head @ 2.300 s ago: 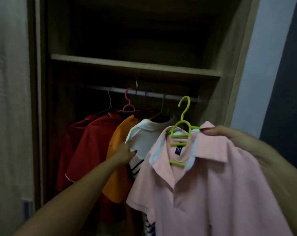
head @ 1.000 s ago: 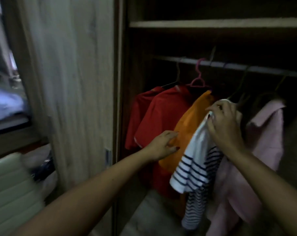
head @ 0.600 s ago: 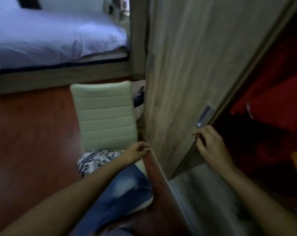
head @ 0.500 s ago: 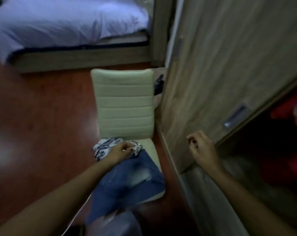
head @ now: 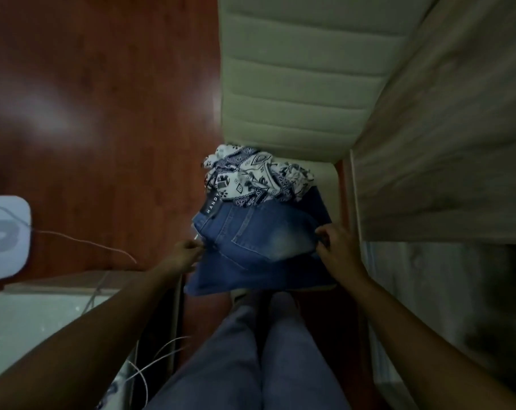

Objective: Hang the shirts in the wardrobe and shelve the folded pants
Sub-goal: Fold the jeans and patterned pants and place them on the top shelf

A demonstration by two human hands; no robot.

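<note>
Folded blue jeans [head: 259, 241] with a dark "HANDY" tag lie on the seat of a pale green chair [head: 298, 93]. A folded white cloth with a navy print [head: 256, 179] rests on their far end. My left hand [head: 186, 255] pinches the jeans' left edge. My right hand [head: 336, 247] closes on their right edge. Both arms reach down from the bottom of the frame. The hanging shirts are out of view.
The wooden wardrobe door [head: 446, 149] stands right beside the chair. Red-brown floor [head: 103, 113] spreads to the left. A white device with a cable [head: 2, 235] sits at the left edge, above a pale cabinet top [head: 44, 321]. My legs [head: 256, 359] stand below the chair.
My view swung from the wardrobe down to the chair. Both hands left the hanging shirts, dropped to the seat and took hold of the jeans' two edges.
</note>
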